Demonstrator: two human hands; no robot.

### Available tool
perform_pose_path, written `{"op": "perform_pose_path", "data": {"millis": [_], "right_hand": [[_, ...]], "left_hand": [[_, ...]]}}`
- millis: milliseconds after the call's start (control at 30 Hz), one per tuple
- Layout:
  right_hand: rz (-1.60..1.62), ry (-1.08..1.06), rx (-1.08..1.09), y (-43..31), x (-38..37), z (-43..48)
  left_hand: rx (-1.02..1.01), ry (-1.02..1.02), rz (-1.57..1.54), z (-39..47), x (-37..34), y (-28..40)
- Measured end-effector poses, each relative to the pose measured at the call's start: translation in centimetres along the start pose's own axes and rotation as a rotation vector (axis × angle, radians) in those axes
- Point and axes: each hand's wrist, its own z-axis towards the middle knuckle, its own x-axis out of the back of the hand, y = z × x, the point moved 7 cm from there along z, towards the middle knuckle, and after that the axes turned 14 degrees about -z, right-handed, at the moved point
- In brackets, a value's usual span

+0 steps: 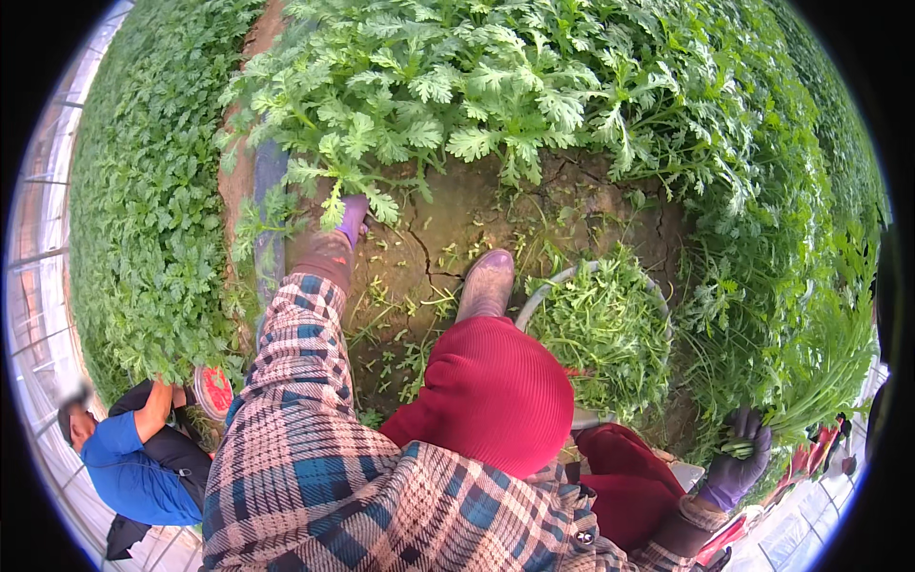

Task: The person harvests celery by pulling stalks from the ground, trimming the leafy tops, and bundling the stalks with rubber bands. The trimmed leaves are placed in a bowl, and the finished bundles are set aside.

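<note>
My left hand [354, 217], in a purple glove, reaches down to the base of the leafy green plants [457, 93] in front of me. Leaves cover part of it, so its fingers and anything in them are hidden. Out to the right, my right hand [738, 450], in a dark purple glove, is closed round a bunch of cut leafy greens [808, 397], stems in the palm and leaves pointing away. A round tub [549, 287] heaped with loose cut greens [607, 332] stands between my boot [488, 280] and the plants on the right.
Dense plants [772, 236] border the right side. On the left, a dark plastic edging [269, 214] and a soil strip separate another planted bed [150, 214]. A person in a blue shirt [136, 465] crouches at lower left beside a red-and-white container [214, 390]. Cracked soil [422, 250] bears scattered leaves.
</note>
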Motion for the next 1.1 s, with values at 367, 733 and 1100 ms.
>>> {"op": "perform_pose_path", "data": {"millis": [367, 733, 1100], "right_hand": [[0.028, -0.212, 0.032, -0.2, 0.3, 0.7], [0.083, -0.187, 0.040, -0.5, 0.9, 0.9], [-0.011, -0.201, 0.097, -0.8, -0.1, 1.1]], "left_hand": [[-0.640, 0.350, -0.547, -1.5, -2.8, 0.0], [-0.025, 0.236, -0.233, 2.7, -3.4, 3.6], [-0.714, 0.338, 0.722, 4.9, -9.7, 6.0]]}}
